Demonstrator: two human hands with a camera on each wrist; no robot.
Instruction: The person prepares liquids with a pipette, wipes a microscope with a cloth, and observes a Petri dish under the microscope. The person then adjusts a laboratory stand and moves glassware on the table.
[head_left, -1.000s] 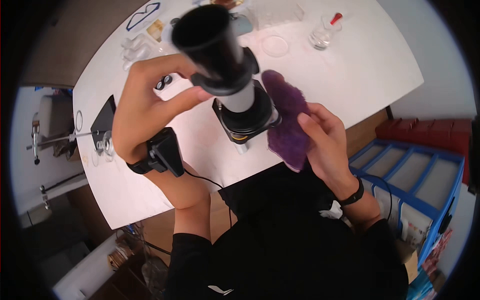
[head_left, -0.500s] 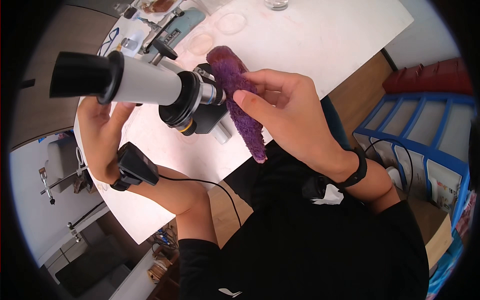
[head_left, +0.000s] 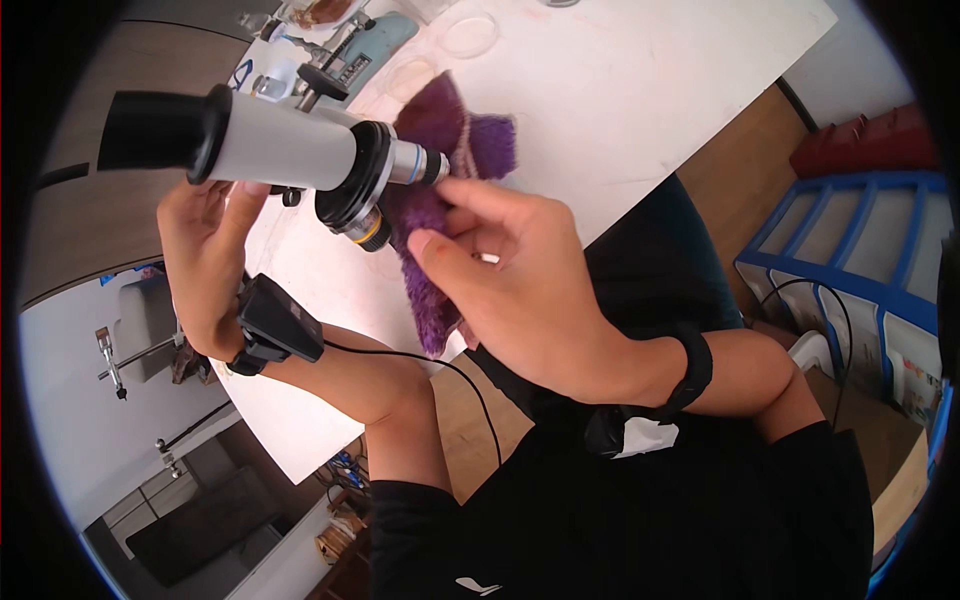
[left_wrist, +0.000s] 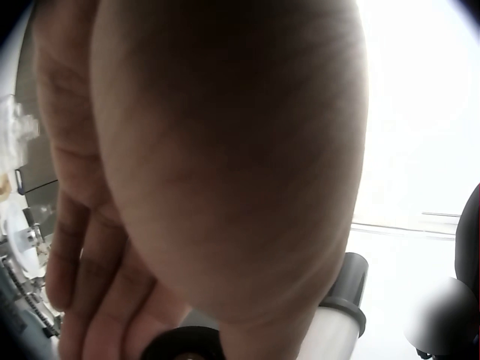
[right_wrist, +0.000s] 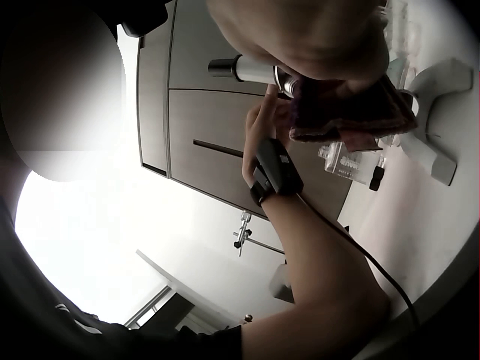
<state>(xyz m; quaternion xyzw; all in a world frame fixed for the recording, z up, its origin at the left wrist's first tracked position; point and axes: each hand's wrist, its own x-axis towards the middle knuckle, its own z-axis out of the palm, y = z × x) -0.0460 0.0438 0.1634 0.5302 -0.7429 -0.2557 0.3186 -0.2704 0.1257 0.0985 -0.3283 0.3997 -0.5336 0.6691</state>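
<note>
A white microscope tube [head_left: 285,140] with a black eyepiece [head_left: 160,132] lies tilted across the head view. My left hand [head_left: 208,265] grips it from below, thumb and fingers at the tube's underside, the contact partly hidden. My right hand [head_left: 530,290] pinches a fuzzy purple cloth [head_left: 428,300] between thumb and fingers, beside the blue-ringed objective [head_left: 412,162]. The cloth hangs in folds behind both objectives, the second having a yellow ring [head_left: 370,232]. In the right wrist view the cloth [right_wrist: 337,112] hangs below my right hand [right_wrist: 307,34], near the microscope's lens end.
On the white table [head_left: 640,90] lie a round clear dish [head_left: 468,36] and a grey-green device [head_left: 385,50], at the back. Blue-framed drawers [head_left: 850,235] stand at the right. A black cable [head_left: 460,372] runs from my left wrist.
The microscope swung from upright to tilted leftwards in the head view. My right hand moved left with the cloth to the objectives, and the cloth has spread out behind them.
</note>
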